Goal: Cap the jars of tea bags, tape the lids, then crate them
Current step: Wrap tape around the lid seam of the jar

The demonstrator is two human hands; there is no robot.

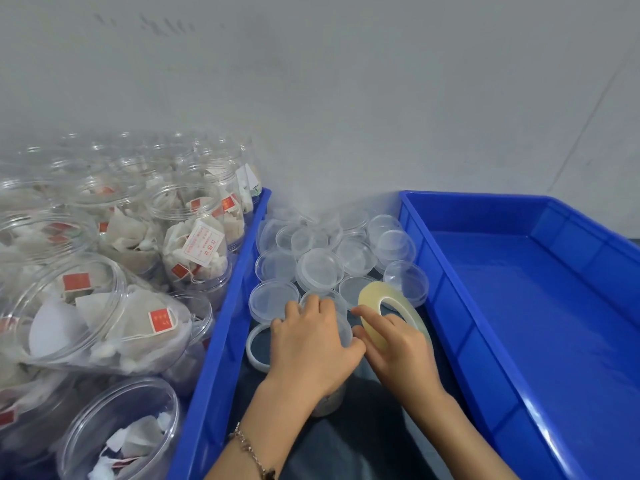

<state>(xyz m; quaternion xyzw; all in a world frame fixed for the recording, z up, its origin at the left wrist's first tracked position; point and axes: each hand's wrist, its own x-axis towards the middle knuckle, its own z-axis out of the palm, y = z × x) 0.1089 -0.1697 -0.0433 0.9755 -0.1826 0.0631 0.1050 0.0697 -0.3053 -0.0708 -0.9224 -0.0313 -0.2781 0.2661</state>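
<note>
A capped jar (334, 393) is being held upright under the left hand (310, 344), whose fingers are spread and curled down over its clear lid (344, 329). Only the lid's right edge and a strip of the jar wall below the palm are being shown; the contents cannot be made out.

A roll of clear tape (393, 315) is being held by the right hand (398, 344), tilted on edge just right of the left fingertips. The index finger is being laid along the roll's outer face, pointing toward the lid; the remaining fingers are curled round the roll from below. Whether a tape end is touching the lid cannot be told.

Beyond the fingertips, loose clear lids (320, 268) are being kept in a heap on the dark tabletop (349, 445), some touching the left fingers. One lid (258, 346) is lying just left of the left hand.

Left of both hands, a blue crate (221, 341) is being filled with open jars of tea bags (194, 251), several tipped on their sides. Right of the right hand, a second blue crate (526, 306) is standing against the grey wall (346, 98). A bracelet (251, 453) is being worn on the left wrist.
</note>
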